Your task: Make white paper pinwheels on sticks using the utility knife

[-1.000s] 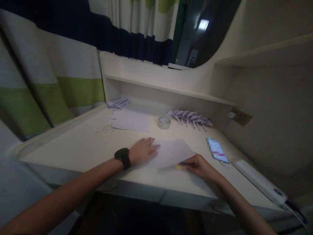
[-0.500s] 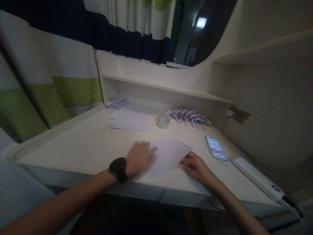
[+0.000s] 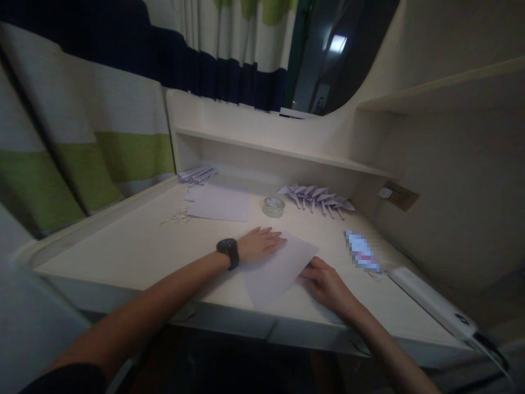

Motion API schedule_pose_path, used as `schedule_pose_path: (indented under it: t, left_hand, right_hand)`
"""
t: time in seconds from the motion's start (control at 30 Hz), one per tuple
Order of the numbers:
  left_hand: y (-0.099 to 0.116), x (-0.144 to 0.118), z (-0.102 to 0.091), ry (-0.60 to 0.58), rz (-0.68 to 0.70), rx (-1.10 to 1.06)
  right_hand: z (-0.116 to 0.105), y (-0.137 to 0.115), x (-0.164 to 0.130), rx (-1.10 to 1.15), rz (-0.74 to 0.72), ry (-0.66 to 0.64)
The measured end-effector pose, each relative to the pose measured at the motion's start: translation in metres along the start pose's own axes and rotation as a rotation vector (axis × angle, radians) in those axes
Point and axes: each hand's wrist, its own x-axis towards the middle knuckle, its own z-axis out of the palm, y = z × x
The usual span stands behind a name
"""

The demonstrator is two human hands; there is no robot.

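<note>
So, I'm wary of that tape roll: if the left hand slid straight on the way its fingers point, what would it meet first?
Probably not the tape. The left hand points right along the sheet, toward the phone; depth is unclear.

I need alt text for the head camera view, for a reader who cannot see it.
Two bare hands press a white paper sheet flat on a pale wooden desk: the left hand, with a black wristwatch, on its far edge, the right hand at its right edge. Behind lie folded paper planes and a clear tape roll.

Sheet [image 3: 275, 268] btwn hands on desk [image 3: 135, 246]; tape roll [image 3: 274, 206] behind.
</note>
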Motion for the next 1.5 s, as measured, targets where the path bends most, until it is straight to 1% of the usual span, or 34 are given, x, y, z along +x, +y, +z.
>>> schedule_pose_path:
  t: [0.07,0.17,0.43,0.57,0.7,0.83,0.9,1.0,1.2,1.5]
  left_hand:
    - [-0.002,0.005,0.008,-0.008,-0.012,0.016]
    - [-0.002,0.004,0.014,0.015,-0.016,0.037]
    - [-0.001,0.003,0.015,0.037,-0.023,0.026]
    - [-0.002,0.005,0.018,0.035,-0.033,0.019]
    - [-0.012,0.013,0.022,0.051,-0.06,0.031]
    - [-0.024,0.028,0.022,0.039,-0.109,0.057]
    - [-0.027,0.033,0.021,0.041,-0.124,0.065]
    - [-0.025,0.035,0.023,0.054,-0.129,0.059]
    - [-0.016,0.03,0.03,0.055,-0.155,0.057]
    - [-0.017,0.03,0.032,0.076,-0.157,0.058]
  right_hand:
    - [0.001,-0.003,-0.003,-0.029,0.009,-0.006]
    - [0.003,-0.008,-0.008,-0.055,0.011,-0.009]
    - [0.002,-0.017,-0.024,-0.008,-0.031,0.002]
    - [0.001,-0.021,-0.025,0.009,-0.043,0.012]
    - [0.001,-0.015,-0.018,0.018,-0.043,0.023]
    - [0.003,0.002,-0.008,0.025,-0.011,0.028]
    - [0.004,0.009,-0.004,0.015,0.01,0.026]
    - [0.006,0.013,-0.001,0.008,0.024,0.018]
    - [0.006,0.004,-0.002,0.031,0.028,0.027]
    - [0.01,0.007,-0.007,0.077,0.033,0.034]
